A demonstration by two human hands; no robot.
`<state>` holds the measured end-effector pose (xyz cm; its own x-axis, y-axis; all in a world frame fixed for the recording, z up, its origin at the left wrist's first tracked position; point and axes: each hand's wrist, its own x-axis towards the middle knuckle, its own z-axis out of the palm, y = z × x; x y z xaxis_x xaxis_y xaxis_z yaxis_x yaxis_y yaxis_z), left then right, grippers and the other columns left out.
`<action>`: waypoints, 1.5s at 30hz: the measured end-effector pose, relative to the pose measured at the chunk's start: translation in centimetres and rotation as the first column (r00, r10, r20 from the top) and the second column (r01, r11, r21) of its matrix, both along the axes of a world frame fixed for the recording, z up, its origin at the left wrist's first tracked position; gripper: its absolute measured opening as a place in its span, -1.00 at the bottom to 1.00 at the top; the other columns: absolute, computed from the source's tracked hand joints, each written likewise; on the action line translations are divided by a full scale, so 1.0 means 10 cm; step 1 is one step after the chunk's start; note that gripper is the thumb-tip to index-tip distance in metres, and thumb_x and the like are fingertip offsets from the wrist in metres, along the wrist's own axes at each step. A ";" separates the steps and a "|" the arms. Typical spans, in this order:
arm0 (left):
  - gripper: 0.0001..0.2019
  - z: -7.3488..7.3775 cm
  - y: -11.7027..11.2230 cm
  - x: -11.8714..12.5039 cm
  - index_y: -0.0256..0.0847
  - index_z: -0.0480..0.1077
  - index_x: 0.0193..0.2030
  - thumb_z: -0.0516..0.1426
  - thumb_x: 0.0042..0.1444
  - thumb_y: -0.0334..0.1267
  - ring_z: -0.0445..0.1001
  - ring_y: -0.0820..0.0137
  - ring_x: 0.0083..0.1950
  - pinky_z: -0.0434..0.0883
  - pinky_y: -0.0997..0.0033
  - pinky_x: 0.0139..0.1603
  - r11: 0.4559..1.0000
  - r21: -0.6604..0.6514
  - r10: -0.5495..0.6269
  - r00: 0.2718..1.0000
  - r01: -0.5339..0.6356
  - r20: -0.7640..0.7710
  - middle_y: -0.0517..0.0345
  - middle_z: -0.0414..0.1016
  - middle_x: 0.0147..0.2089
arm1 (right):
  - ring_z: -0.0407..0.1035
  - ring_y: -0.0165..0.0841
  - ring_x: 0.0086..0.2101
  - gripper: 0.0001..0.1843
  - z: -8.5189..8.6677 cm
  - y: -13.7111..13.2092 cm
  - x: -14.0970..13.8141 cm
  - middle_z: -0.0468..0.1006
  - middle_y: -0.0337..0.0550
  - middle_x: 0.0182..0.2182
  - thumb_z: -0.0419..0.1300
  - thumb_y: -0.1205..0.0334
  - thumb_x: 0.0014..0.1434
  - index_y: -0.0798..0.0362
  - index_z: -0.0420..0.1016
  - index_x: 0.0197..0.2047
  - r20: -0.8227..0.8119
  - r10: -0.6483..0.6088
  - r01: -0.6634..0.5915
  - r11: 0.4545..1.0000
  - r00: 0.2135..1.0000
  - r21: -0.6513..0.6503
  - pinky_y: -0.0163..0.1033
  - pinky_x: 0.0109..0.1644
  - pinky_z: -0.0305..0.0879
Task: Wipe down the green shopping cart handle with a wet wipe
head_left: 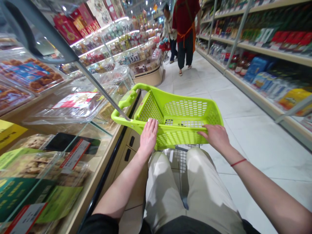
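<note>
A lime-green plastic shopping basket (pixel 187 112) stands in front of my legs in a store aisle, with nothing visible inside it. My left hand (pixel 148 136) rests on the basket's near rim at its left corner, fingers curled over the edge. My right hand (pixel 214 135) grips the same rim further right, fingers folded over it; a thin red string circles that wrist. The basket's handle (pixel 126 100) folds out to the left, against the counter.
A glass display counter (pixel 73 136) with packaged pastries and price cards runs along my left. Stocked shelves (pixel 268 52) line the right side. White tiled floor (pixel 243 130) stretches ahead, where two people (pixel 184 32) stand by a rounded display.
</note>
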<state>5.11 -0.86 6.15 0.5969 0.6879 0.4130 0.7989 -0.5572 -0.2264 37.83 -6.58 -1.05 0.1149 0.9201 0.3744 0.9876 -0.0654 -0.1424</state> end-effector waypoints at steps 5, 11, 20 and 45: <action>-0.45 0.27 0.06 -0.39 -0.31 0.13 0.41 -0.14 0.29 -0.52 0.05 0.20 0.48 -0.01 -0.05 0.50 0.997 0.026 0.077 0.997 -0.077 -0.028 -0.13 0.20 0.42 | 0.45 -0.14 -0.20 -0.60 0.00 -0.01 0.00 0.65 0.02 -0.19 0.11 -0.04 0.30 0.10 0.56 -0.07 0.010 -0.004 0.004 1.000 1.000 -0.005 -0.07 0.00 0.20; -0.43 0.40 0.11 -0.63 -0.34 0.13 0.40 -0.15 0.25 -0.57 0.01 0.20 0.50 -0.08 -0.06 0.51 0.979 0.069 0.190 0.980 -0.194 0.065 -0.19 0.20 0.42 | 0.45 -0.13 -0.21 -0.59 -0.05 0.03 0.03 0.65 0.04 -0.21 0.10 -0.04 0.30 0.12 0.55 -0.07 -0.010 0.011 -0.011 1.000 1.000 -0.002 -0.07 -0.01 0.18; -0.43 -0.11 -0.08 0.31 -0.42 0.15 0.37 -0.11 0.21 -0.59 -0.03 0.13 0.49 0.12 -0.04 0.46 0.997 -0.024 0.073 0.993 -0.071 0.088 -0.24 0.20 0.41 | 0.44 -0.12 -0.22 -0.60 -0.05 0.04 0.03 0.64 0.04 -0.25 0.09 -0.05 0.30 0.12 0.54 -0.19 -0.022 0.031 -0.031 0.999 0.999 -0.007 -0.06 -0.01 0.13; -0.34 -0.24 -0.15 0.53 -0.44 -0.03 0.45 -0.14 0.18 -0.62 -0.19 0.15 0.51 0.07 -0.06 0.48 0.991 -0.079 0.119 0.971 -0.105 0.207 -0.35 0.13 0.42 | 0.43 -0.11 -0.21 -0.59 -0.02 0.05 0.02 0.63 0.05 -0.26 0.07 -0.06 0.31 0.11 0.55 -0.15 -0.021 0.015 -0.015 0.999 1.000 -0.041 -0.06 -0.01 0.15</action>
<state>10.41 -2.39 3.79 0.4189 0.7757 0.4720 0.8828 -0.4696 -0.0117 38.06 -6.12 -1.25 0.1083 0.9363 0.3340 0.9855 -0.0569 -0.1601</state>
